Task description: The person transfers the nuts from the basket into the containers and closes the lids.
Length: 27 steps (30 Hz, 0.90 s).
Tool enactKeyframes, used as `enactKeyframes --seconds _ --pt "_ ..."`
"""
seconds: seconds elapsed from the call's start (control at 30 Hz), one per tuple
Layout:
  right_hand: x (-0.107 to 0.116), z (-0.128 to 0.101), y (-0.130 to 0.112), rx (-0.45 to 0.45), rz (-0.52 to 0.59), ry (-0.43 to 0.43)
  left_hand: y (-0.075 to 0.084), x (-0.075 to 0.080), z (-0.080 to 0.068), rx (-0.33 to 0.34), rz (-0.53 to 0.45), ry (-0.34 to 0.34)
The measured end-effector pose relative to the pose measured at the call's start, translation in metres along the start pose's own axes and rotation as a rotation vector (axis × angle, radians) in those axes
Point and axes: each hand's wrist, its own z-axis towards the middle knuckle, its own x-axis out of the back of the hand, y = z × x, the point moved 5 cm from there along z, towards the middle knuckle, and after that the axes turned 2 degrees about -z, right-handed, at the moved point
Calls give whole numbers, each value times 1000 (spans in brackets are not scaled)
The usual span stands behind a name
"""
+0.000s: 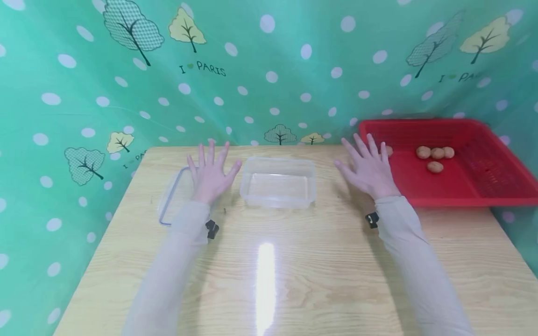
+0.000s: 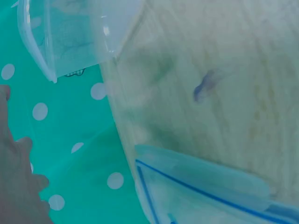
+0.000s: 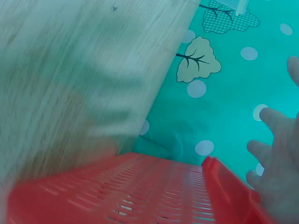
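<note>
Behind our wooden table (image 1: 294, 280) hangs a green dotted cloth (image 1: 84, 93). Our left hand (image 1: 211, 175) hovers with fingers spread over a clear lid (image 1: 170, 203), holding nothing. Our right hand (image 1: 370, 170) is spread too, just beside the red basket (image 1: 483, 186) of small brown balls (image 1: 435, 153). Between the hands sits a clear container (image 1: 278, 183).

Two bare hands, left hand (image 1: 211, 176) and right hand (image 1: 370, 170), no rings or gloves. Both arms in long, thin, pale grey-beige sleeves (image 1: 180, 261) reaching the wrists. Small black clip-like device (image 1: 212, 229) at each wrist, under the cuff.
</note>
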Motion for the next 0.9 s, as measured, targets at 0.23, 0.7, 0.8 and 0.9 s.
enactKeyframes --seconds 0.23,0.7,0.8,0.9 --pt "12 1 -5 31 8 -20 -2 -12 -7 -66 -65 -11" --pt "66 -10 -20 106 107 58 19 -38 -24 -261 -236 -170" --pt "72 -13 -19 107 119 67 20 -41 -24 -266 -246 -200" --pt "75 -15 -17 111 135 72 19 -44 -24 -272 -294 -228"
